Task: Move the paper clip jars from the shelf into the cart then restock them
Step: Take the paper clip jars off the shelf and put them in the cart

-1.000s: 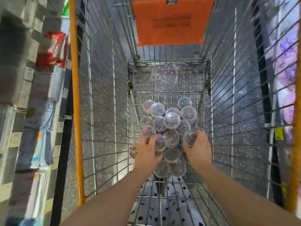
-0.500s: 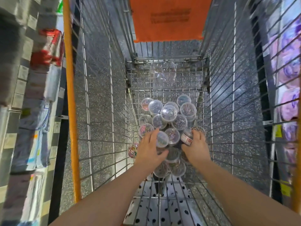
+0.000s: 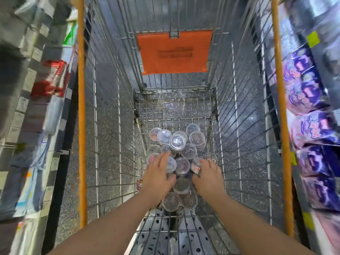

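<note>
a heap of small round clear plastic paper clip jars (image 3: 177, 142) lies on the wire floor at the near end of a deep steel-wire shopping cart (image 3: 108, 126), whose top rails are coated in orange. the jars are squat cylinders with glossy see-through lids. most stand upright and packed against each other, and some are stacked on those below. the tangled metal clips inside show as grey or mixed colours.

the left hand (image 3: 158, 175) reaches into the heap and grips a clear-lidded jar (image 3: 170, 163), with fingers laid over its far side and the thumb pressed against the near side. the right hand (image 3: 207, 178) is just beside it, with fingers curled round a tilted jar with an orange-and-white label (image 3: 196, 165) on its wall. both bare forearms come in from the bottom edge.

at the far end of the cart floor lies a crumpled sheet of clear plastic film (image 3: 171, 103), well apart from the jars. above it a flat orange plastic flap (image 3: 174, 52) with faint printed lines hangs on the far wire wall.

under the near end of the cart, white fabric with black dots (image 3: 156, 234) shows through the grid. the speckled grey floor (image 3: 70, 214) looks smooth and hard. the cart stands in a narrow aisle. to the left is a blurred shelf with shiny red packs (image 3: 49, 78), and to the right are rows of glossy purple packets (image 3: 311, 126).
</note>
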